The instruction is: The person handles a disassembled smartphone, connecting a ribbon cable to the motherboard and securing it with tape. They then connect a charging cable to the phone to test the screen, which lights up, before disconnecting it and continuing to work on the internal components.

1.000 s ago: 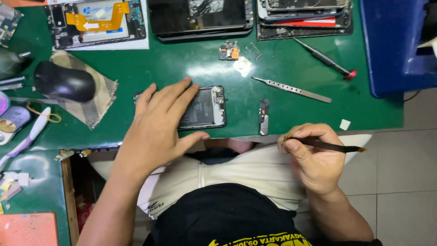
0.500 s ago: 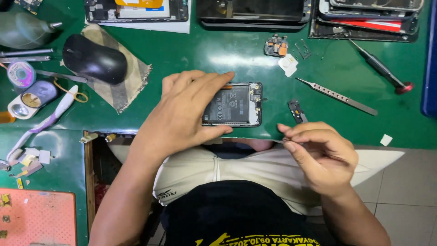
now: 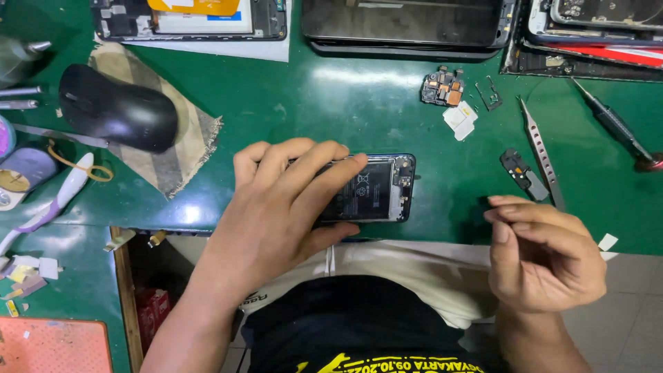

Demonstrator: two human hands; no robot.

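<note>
Left hand (image 3: 276, 207) lies spread flat on the opened phone (image 3: 376, 190); right hand (image 3: 545, 252) is loosely curled, holding nothing visible.

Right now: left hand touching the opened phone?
Touching. The head view shows the left hand lying flat on the opened phone, fingers covering its left part, pressing it to the green mat.

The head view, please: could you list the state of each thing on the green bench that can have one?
Opened phone: back cover off, battery showing, lying flat, held down by the left hand.
Right hand: fingers pinched together; whether they hold anything cannot be told.
Tweezers: lying flat, untouched.
Screwdriver: lying flat, untouched.
Computer mouse: resting on a cloth.
Small circuit module: loose on the green mat.
</note>
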